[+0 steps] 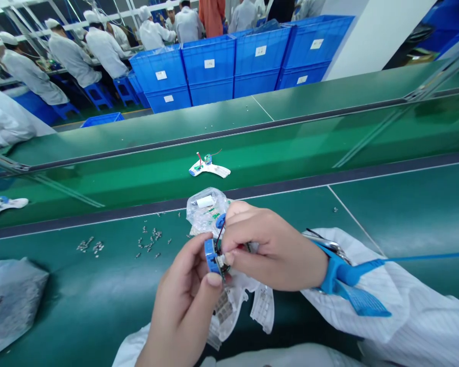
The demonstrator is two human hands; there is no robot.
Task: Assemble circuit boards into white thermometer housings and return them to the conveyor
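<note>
My left hand (185, 293) grips a blue round component (211, 257) on its edge between thumb and fingers, with a small circuit board on its right side. My right hand (270, 247) is closed in a pinch at a small white connector (222, 260) against that board. Dark and red wires (221, 232) run up from there beside the right fingers. Below both hands lie white plastic shell pieces (263, 308), partly covered by the hands. Just beyond, a clear plastic bag (199, 211) holds small green boards, and another blue round part (221, 220) shows beside the right knuckles.
Loose screws (151, 239) lie on the green table to the left, near a bag of small parts (19, 290). A white assembly (210, 168) sits on the green belt. A blue wrist strap (346, 278) trails a cord rightward. Blue crates (208, 65) and co-workers are beyond.
</note>
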